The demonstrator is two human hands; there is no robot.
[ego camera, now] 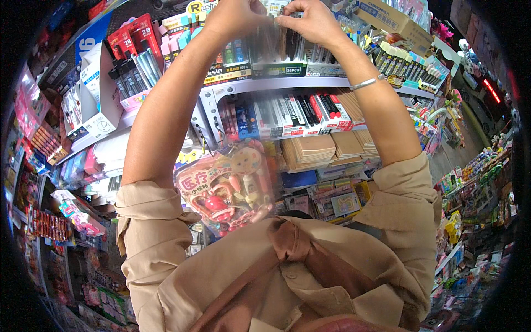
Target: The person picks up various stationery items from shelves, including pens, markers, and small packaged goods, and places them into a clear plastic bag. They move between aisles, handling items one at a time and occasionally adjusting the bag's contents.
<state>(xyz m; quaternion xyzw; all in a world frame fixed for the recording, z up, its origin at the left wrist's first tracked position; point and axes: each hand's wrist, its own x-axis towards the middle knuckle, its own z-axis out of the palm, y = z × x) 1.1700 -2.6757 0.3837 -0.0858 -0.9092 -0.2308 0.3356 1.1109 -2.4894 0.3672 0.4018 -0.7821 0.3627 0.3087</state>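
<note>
Both my hands reach up to the top edge of the head view, over a shelf of pens. My left hand is curled, with its fingertips partly cut off by the frame edge. My right hand bends its thumb and index finger towards a small printed packet or card between the two hands. Whether either hand grips it cannot be made out. Just below them stands an open green-and-white display box, with dark pens or pencils upright in it. A silver bracelet circles my right wrist.
A white shelf edge runs below the display boxes. Under it lie marker boxes and stacked brown notebooks. A pink toy doctor set in clear packaging hangs before my chest. Red lead packs stand at left, highlighters at right.
</note>
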